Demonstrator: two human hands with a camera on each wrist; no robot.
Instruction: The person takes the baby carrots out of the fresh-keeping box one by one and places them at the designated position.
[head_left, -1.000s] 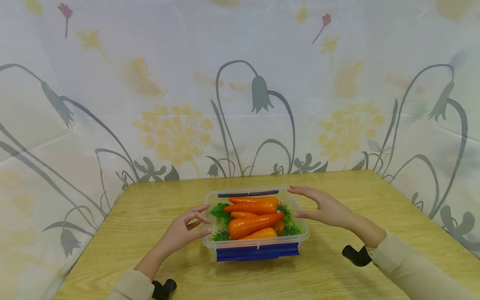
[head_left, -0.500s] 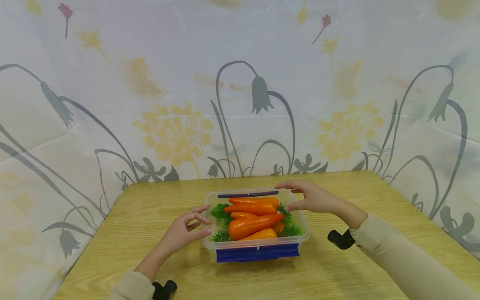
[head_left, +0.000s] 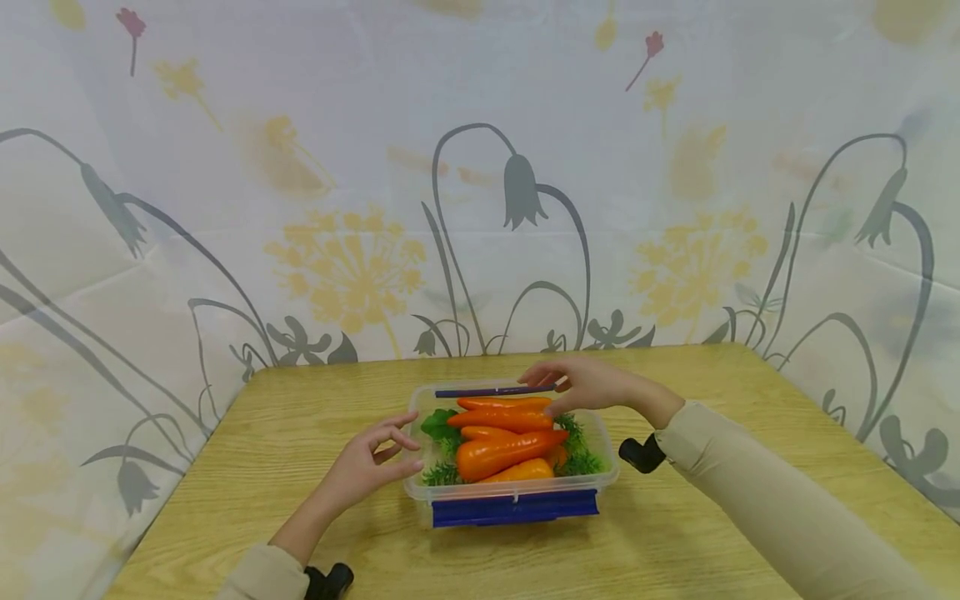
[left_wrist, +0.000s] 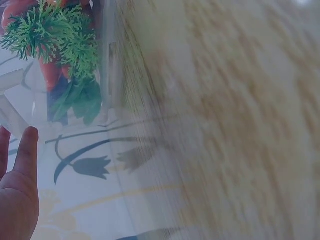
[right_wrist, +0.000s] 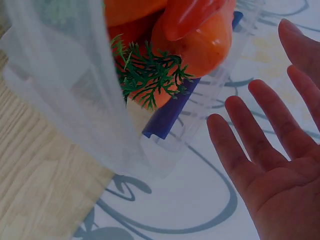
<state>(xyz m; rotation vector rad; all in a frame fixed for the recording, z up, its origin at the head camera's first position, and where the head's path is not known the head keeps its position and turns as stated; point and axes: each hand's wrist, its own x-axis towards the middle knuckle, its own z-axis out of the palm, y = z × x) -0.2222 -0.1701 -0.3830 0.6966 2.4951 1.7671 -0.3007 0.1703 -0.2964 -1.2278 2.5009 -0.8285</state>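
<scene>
A clear plastic food container (head_left: 480, 490) with no lid over it sits in the middle of the table. Several orange carrots (head_left: 498, 454) lie in it among green sprigs (head_left: 588, 460) and a broad leaf (head_left: 437, 423). Beside the container's left wall is my left hand (head_left: 360, 468), fingers relaxed and gripping nothing. My right hand (head_left: 596, 383) hovers over the back right corner, fingertips by the rear blue clip (head_left: 480, 391) and thumb near the upper carrot's thick end. In the right wrist view, the fingers of that hand (right_wrist: 285, 165) are spread and hold nothing.
A blue clip (head_left: 516, 508) hangs along the container's front side. Light wood tabletop (head_left: 300, 417) surrounds the container. Flower-printed cloth (head_left: 480, 275) hangs behind the table. Each wrist bears a black camera mount (head_left: 642, 455).
My right hand has moved left and a little up, from beside the container to over its back right corner. The left hand and the carrots stay where they were.
</scene>
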